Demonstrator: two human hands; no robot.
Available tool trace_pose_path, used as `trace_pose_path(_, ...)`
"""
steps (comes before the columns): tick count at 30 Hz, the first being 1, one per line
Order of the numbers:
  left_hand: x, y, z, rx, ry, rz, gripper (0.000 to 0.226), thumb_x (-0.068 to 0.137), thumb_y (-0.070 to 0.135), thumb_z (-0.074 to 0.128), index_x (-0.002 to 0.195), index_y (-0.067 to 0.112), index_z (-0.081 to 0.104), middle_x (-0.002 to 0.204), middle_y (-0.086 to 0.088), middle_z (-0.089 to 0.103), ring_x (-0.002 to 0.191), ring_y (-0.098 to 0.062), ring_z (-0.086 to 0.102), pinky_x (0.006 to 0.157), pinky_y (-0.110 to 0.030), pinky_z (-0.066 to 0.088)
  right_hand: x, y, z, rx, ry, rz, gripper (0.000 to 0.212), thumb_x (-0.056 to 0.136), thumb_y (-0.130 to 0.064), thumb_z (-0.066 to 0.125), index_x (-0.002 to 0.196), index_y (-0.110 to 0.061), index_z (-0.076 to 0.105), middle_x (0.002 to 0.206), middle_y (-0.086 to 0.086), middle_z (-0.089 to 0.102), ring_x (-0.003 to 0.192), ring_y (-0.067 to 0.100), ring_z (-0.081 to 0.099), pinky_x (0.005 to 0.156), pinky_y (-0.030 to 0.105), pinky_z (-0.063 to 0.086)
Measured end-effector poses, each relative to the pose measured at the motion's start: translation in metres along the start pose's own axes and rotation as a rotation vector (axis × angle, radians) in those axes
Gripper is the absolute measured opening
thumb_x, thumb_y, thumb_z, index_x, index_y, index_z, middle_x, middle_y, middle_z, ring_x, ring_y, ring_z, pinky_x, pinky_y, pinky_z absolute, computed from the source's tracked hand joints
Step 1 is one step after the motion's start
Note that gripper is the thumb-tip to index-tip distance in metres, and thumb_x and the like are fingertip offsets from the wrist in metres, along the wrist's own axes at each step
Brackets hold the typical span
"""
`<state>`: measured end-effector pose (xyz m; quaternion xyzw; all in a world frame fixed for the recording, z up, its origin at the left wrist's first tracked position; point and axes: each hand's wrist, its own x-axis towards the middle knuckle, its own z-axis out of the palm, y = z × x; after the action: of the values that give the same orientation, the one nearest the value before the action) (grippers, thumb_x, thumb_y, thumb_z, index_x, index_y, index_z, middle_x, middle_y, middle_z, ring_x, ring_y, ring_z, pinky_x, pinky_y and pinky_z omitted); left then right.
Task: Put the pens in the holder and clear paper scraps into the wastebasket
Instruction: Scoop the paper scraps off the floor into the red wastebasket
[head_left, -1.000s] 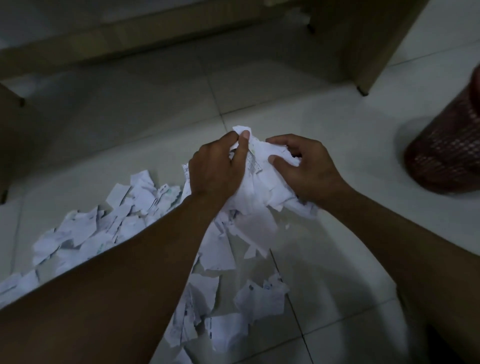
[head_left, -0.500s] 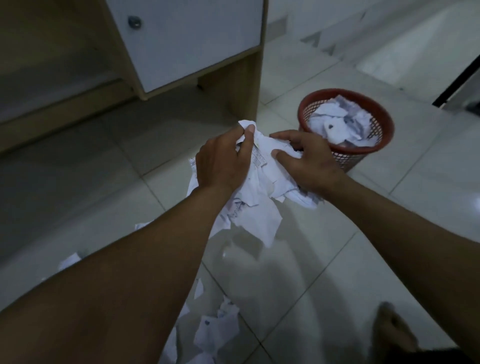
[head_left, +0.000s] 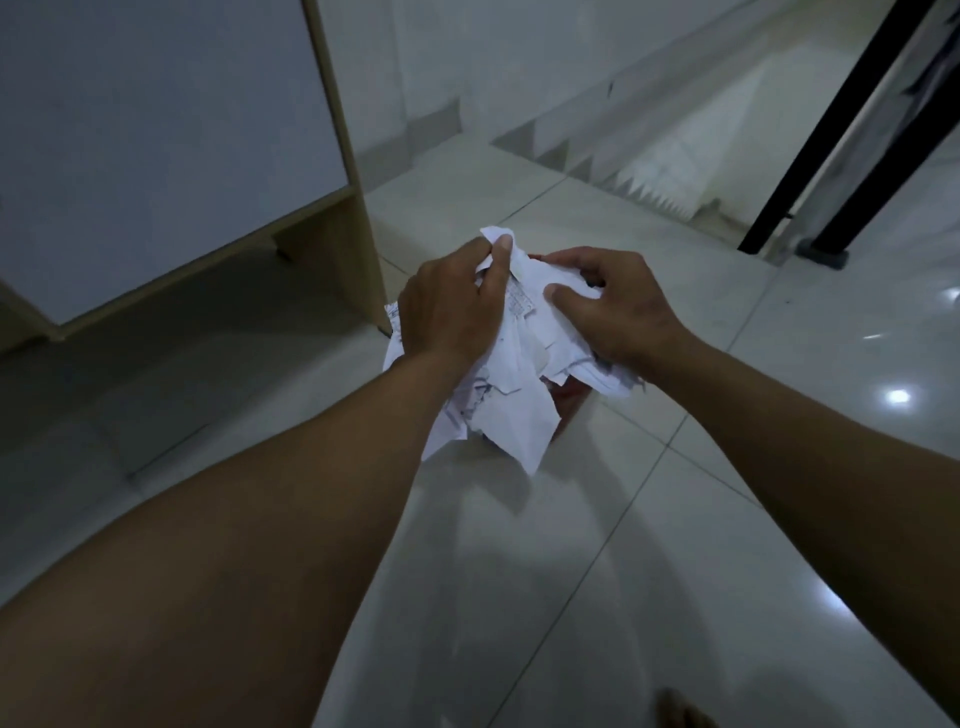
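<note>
We hold a bundle of torn paper scraps (head_left: 511, 374) between both hands above a pale tiled floor (head_left: 649, 545). Our left hand (head_left: 449, 306) closes around the bundle's 9 o'clock side, thumb pressed over a scrap that pokes up at 12 o'clock; our right hand (head_left: 618, 306) clamps the 3 o'clock side, thumb flat on the paper and fingers curled over the top. Loose pieces hang from the bundle toward 6 o'clock, some showing faint print. A sliver of the red wastebasket (head_left: 563, 402) shows directly beneath the scraps, at about 5 o'clock of the bundle, mostly hidden by paper and hands. A wood-edged cabinet (head_left: 332, 130) with a pale panel stands at 10 o'clock of the hands, and dark slanted posts (head_left: 841, 124) rise at 2 o'clock. Bright light spots gleam on the tiles at 3 o'clock
</note>
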<state>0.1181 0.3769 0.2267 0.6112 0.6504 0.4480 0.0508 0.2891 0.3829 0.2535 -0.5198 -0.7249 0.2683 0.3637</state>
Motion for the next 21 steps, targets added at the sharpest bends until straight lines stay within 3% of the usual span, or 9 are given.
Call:
trace_pose_path(5, 0.042, 0.003, 0.047, 0.009, 0.039, -0.016, 0.044, 0.100, 0.054, 0.039, 0.076, 0.024, 0.060, 0.075, -0.003, 0.070, 0.073, -0.027, 0.066, 0.069, -0.041, 0.054, 0.051, 0.040, -0.008, 0.045, 0.031, 0.021, 0.029, 0.087, -0.016, 0.068, 0.116, -0.019, 0.072, 0.108, -0.008, 0.071, 0.101, 0.009, 0.065, 0.093, 0.027, 0.053)
trace_pose_path(10, 0.082, 0.013, 0.085, 0.033, 0.133, -0.104, 0.043, 0.099, 0.055, 0.039, 0.070, 0.026, 0.053, 0.074, -0.002, 0.070, 0.072, -0.024, 0.065, 0.065, -0.033, 0.050, 0.095, 0.066, -0.014, 0.115, 0.042, 0.044, 0.031, 0.089, -0.018, 0.066, 0.119, -0.018, 0.072, 0.111, -0.006, 0.071, 0.103, 0.009, 0.065, 0.092, 0.025, 0.053)
trace_pose_path(16, 0.072, 0.017, 0.131, -0.072, 0.221, -0.260, 0.042, 0.103, 0.041, 0.043, 0.068, 0.019, 0.047, 0.058, 0.008, 0.050, 0.056, -0.005, 0.048, 0.053, -0.025, 0.031, 0.104, 0.096, -0.010, 0.035, -0.038, 0.078, 0.028, 0.092, -0.018, 0.060, 0.119, -0.019, 0.069, 0.114, -0.003, 0.071, 0.101, 0.011, 0.063, 0.085, 0.021, 0.045)
trace_pose_path(19, 0.053, 0.006, 0.140, -0.155, 0.227, -0.328, 0.035, 0.104, 0.039, 0.041, 0.079, 0.021, 0.058, 0.073, 0.007, 0.061, 0.071, -0.009, 0.058, 0.062, -0.026, 0.043, 0.092, 0.107, 0.006, -0.021, -0.094, 0.084, 0.027, 0.093, -0.025, 0.056, 0.118, -0.026, 0.065, 0.114, -0.003, 0.070, 0.100, 0.017, 0.063, 0.087, 0.031, 0.051)
trace_pose_path(21, 0.044, -0.003, 0.138, -0.152, 0.207, -0.360, 0.030, 0.105, 0.036, 0.040, 0.083, 0.023, 0.057, 0.085, 0.004, 0.064, 0.081, -0.013, 0.058, 0.069, -0.025, 0.042, 0.084, 0.111, 0.018, -0.037, -0.131, 0.077, 0.027, 0.095, -0.028, 0.053, 0.120, -0.027, 0.061, 0.115, -0.004, 0.068, 0.097, 0.016, 0.060, 0.082, 0.030, 0.048)
